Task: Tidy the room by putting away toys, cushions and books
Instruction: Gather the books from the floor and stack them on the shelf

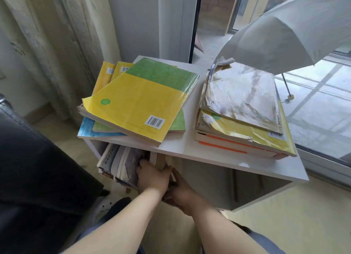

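A left hand (152, 177) clasps a beige book (161, 161) standing in the shelf compartment beneath a white tabletop (190, 143), just beside leaning books (117, 162). The right hand (185, 194) touches the book lower down, its fingers hidden, so its grip cannot be told. Stacked books (140, 102) lie above.

Under the shelf top (190, 151), leaning books (117, 164) crowd eight o'clock, a beige book (161, 161) six; the compartment (218, 183) at five o'clock lies open.
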### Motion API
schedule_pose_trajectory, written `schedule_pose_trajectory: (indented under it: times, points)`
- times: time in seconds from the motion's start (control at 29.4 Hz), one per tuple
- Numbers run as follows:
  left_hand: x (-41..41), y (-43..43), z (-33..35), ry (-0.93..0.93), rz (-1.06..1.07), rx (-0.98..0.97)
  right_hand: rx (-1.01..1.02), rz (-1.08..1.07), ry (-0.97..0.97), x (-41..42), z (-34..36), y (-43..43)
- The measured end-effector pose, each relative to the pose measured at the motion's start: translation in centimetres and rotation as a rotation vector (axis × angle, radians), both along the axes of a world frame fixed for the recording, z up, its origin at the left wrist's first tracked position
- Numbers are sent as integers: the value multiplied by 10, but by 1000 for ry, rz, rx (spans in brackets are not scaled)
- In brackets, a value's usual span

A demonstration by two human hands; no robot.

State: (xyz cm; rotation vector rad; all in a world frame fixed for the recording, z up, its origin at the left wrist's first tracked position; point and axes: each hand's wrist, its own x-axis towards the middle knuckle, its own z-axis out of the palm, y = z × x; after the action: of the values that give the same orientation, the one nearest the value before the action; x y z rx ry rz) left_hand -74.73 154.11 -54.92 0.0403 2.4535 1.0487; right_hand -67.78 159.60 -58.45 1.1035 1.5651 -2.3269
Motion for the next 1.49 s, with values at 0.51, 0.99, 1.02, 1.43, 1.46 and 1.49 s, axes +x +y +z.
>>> schedule_pose_trajectory:
  times: [0.51,0.99,1.02,1.43,1.46,1.49]
  points:
    - [-13,-31,11,149,-517,-419,385,88,-127,-14,-13,-2]
    - [-16,-85,55,315,-716,-70,744,7,-123,20,64,-8]
    - [-12,-86,63,334,-716,-24,789,13,-90,24,71,-10]
    - [-8,-36,138,723,-772,-405,1486,-84,-16,50,190,17]
    - [-10,-33,136,629,-770,-470,1508,19,-82,51,189,24]
    - [-12,-31,134,574,-750,-503,1478,138,-151,53,189,30]
